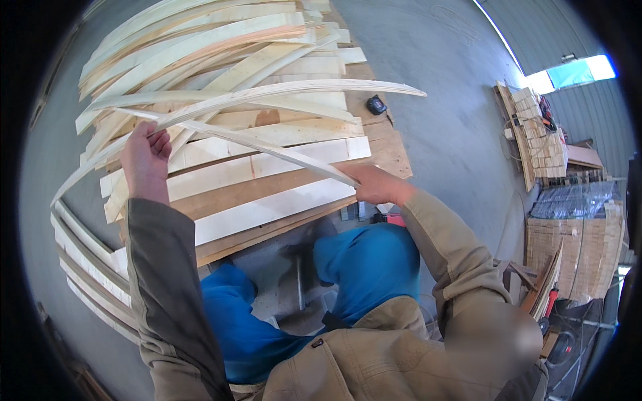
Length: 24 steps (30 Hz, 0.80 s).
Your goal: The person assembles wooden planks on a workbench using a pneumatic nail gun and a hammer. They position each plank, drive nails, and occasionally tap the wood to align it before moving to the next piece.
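Note:
A long thin wooden strip [294, 87] runs across the pile from the far right to the lower left, and the closed fingers of my left hand [147, 154] are on it. My right hand [378, 183] is closed on the near right end of a second narrow wooden strip [267, 147]. That one slants away to the far left and crosses the long strip close to my left hand. Beneath both lie several pale boards [267, 167], side by side and overlapping on a brown panel [391, 150].
A black tape measure [376, 105] rests on the panel's right part. More boards [93, 281] stick out at the lower left. Stacked timber [542, 140] stands at the far right, above a plastic-topped bundle of wood [568, 247]. A red-handled tool [552, 302] is nearby.

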### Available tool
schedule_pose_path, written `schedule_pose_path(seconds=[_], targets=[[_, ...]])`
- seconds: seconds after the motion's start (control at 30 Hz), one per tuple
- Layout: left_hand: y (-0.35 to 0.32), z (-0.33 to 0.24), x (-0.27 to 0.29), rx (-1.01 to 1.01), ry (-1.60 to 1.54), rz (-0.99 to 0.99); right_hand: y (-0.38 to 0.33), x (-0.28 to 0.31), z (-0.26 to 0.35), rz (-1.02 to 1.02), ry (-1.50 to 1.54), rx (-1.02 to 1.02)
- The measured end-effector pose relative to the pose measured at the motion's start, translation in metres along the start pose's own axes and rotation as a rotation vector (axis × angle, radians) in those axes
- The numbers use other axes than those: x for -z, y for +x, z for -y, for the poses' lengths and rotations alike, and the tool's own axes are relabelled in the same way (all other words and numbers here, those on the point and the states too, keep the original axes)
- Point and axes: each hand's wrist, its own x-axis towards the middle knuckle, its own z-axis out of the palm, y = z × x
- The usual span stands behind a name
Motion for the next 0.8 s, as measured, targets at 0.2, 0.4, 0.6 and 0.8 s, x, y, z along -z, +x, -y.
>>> schedule_pose_path(seconds=[0.2, 0.4, 0.6, 0.8], targets=[[-0.005, -0.009, 0.005, -0.063, -0.069, 0.049, -0.03, 0.019, -0.017, -0.08, -0.055, 0.327], [-0.035, -0.014, -0.011, -0.118, -0.229, 0.135, -0.137, 0.032, -0.034, -0.295, -0.35, 0.139], [-0.08, -0.017, -0.034, -0.03, -0.232, 0.087, -0.133, -0.004, -0.043, -0.347, -0.384, 0.209], [-0.112, -0.008, -0.013, 0.043, -0.142, 0.15, -0.072, -0.022, -0.063, -0.336, -0.318, 0.293]])
